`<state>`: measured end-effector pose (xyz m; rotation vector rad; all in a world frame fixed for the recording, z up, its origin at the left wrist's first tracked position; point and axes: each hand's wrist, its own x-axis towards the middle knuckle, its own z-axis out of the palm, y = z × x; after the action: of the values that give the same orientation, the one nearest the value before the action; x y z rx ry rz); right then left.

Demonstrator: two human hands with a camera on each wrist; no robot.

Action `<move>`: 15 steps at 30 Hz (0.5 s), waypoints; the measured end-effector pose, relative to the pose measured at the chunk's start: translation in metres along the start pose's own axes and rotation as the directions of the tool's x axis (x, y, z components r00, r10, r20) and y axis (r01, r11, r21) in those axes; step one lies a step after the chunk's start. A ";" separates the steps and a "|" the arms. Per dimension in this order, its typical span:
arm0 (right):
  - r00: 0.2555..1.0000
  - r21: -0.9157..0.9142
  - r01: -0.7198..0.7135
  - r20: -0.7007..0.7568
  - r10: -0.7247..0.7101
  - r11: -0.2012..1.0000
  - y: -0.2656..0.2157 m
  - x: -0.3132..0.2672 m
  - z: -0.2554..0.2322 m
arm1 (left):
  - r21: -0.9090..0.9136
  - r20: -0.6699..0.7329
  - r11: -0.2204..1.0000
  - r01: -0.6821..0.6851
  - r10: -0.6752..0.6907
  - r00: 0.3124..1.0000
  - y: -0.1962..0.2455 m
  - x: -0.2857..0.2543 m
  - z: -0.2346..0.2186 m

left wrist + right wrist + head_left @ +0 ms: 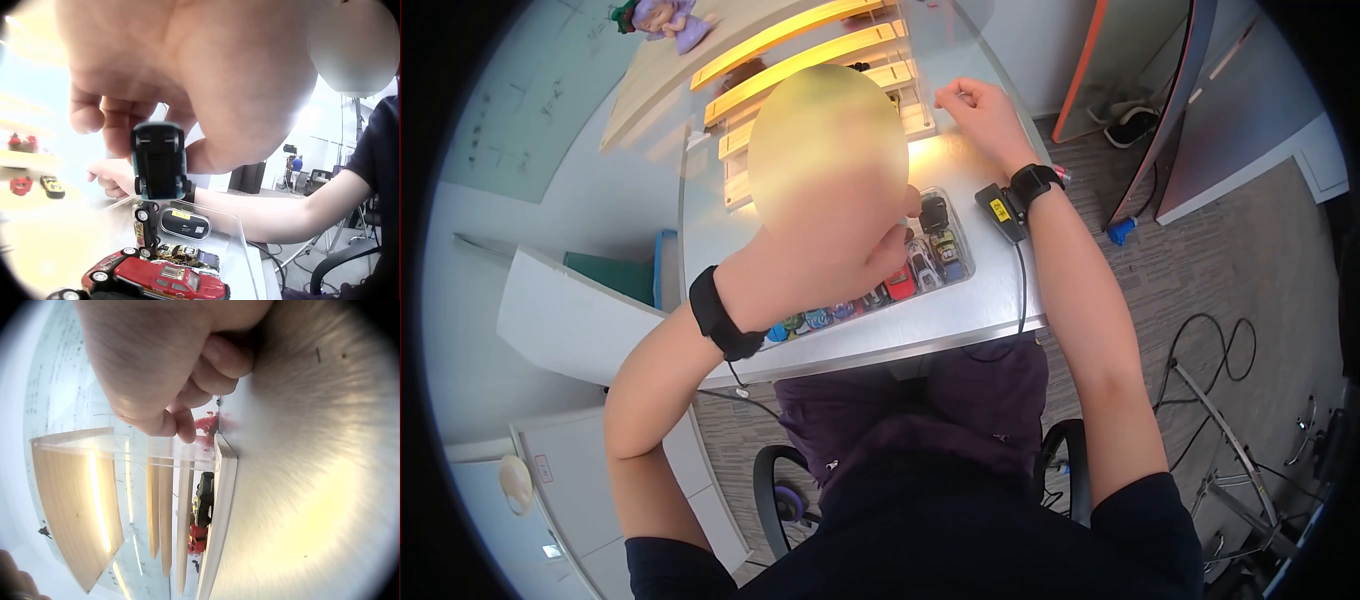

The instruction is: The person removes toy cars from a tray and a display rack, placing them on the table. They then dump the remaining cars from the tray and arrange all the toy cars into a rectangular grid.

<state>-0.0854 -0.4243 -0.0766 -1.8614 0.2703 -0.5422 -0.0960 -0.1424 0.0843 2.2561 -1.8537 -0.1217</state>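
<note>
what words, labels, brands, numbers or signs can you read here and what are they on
No text is clear enough to quote.
Black device: yellow label, too small.
Whiteboard: handwriting, too blurred.
White cabinet: red-edged label, too small.
Toy cars: markings too small.

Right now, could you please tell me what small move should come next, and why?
Probably ease the left hand toward the shelf: it pinches a car above the box, and other cars already stand on the shelf.
</note>
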 end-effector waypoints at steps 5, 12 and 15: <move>1.000 0.006 0.010 0.008 -0.010 1.000 0.002 0.003 0.000 | -0.191 0.012 0.969 -0.154 0.159 0.987 0.002 0.006 0.023; 0.999 0.020 -0.024 0.027 0.023 1.000 -0.006 -0.001 -0.002 | 0.002 -0.007 0.919 -0.395 0.395 0.919 -0.004 0.022 0.037; 0.998 0.023 -0.050 0.025 0.049 0.998 -0.004 0.000 -0.002 | -0.002 0.054 0.912 -0.410 0.410 0.911 -0.012 0.019 0.041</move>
<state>-0.0869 -0.4240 -0.0722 -1.8329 0.2918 -0.4859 -0.0891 -0.1637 0.0429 1.8300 -2.3135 -0.1039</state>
